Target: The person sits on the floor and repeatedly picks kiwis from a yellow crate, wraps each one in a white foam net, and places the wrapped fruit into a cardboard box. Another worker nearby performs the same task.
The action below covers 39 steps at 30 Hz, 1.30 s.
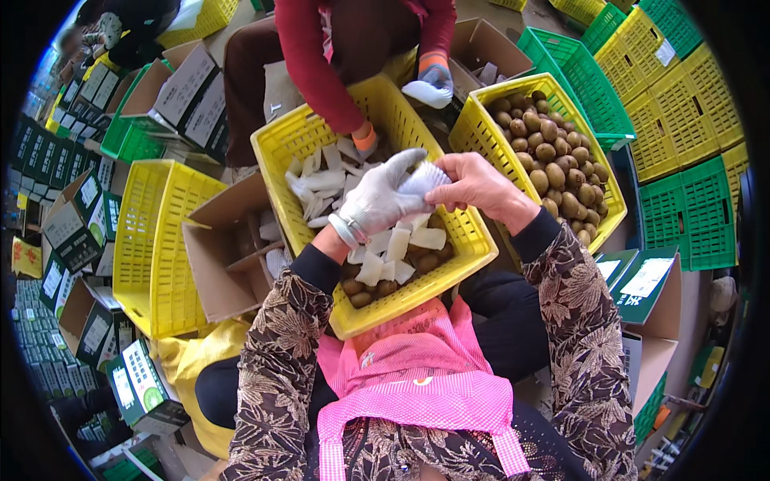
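My left hand (382,200), in a pale work glove, and my bare right hand (469,183) meet over a yellow crate (358,319). Both are closed on a white foam net sleeve (425,181); whether anything is inside it I cannot make out. Beneath them the crate holds many loose white sleeves (427,236) and brown kiwifruit (361,298). A co-worker in a red top (313,56) reaches an orange-cuffed gloved hand (365,140) into the same crate and holds a white item (425,92) in the other hand.
A yellow crate full of kiwifruit (561,176) stands to the right, an open cardboard box (208,256) and yellow crate (136,248) to the left. Stacked green and yellow crates (682,216) and printed cartons (80,224) line both sides. Other people (128,32) are at upper left.
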Available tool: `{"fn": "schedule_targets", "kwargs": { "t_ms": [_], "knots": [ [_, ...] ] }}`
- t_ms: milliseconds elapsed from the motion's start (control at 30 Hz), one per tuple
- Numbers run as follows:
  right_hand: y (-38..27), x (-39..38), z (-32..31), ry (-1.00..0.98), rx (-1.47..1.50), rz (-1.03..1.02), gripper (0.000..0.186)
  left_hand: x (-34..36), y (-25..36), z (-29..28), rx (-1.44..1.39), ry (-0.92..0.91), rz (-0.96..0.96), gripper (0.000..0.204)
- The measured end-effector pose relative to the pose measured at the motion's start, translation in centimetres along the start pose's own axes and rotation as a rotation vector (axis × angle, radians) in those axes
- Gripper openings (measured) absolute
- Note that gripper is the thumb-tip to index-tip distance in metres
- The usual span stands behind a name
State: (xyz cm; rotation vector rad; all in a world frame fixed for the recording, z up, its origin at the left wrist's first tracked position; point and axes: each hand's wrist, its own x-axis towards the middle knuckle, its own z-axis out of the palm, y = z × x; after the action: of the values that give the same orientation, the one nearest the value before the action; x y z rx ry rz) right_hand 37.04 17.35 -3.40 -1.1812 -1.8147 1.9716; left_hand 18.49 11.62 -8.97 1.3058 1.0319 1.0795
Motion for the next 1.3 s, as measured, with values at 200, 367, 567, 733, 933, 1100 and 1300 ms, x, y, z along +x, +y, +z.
{"fn": "schedule_targets", "kwargs": {
  "t_ms": [200,367,567,733,933,1100,1300],
  "knots": [
    [-0.8,-0.7,-5.6,0.363,0.386,-0.184,0.019,2.2,-7.9,-2.8,-0.275,0.303,-0.360,0.058],
    [2.2,0.5,-7.9,0.365,0.505,-0.286,0.022,3.6,-15.5,0.2,0.946,0.089,-0.311,0.042],
    [2.6,0.3,-7.6,0.319,0.300,-0.148,0.023,8.4,-19.1,3.3,1.366,0.034,-0.364,0.043],
    [2.0,-0.6,-7.2,0.172,0.533,-0.098,0.018,9.3,-20.0,3.6,1.345,0.045,-0.410,0.060],
    [3.4,-0.1,-7.3,0.301,0.368,0.009,0.035,4.8,-15.5,2.0,0.660,0.402,-0.145,0.067],
    [2.0,-0.2,-4.2,0.084,0.096,0.204,0.054,0.6,-4.6,1.3,0.508,0.210,0.372,0.076],
    [-0.4,-1.1,-0.4,-0.181,0.009,0.175,0.044,-2.5,-1.0,-0.6,0.488,-0.060,0.405,0.083]
  ]
}}
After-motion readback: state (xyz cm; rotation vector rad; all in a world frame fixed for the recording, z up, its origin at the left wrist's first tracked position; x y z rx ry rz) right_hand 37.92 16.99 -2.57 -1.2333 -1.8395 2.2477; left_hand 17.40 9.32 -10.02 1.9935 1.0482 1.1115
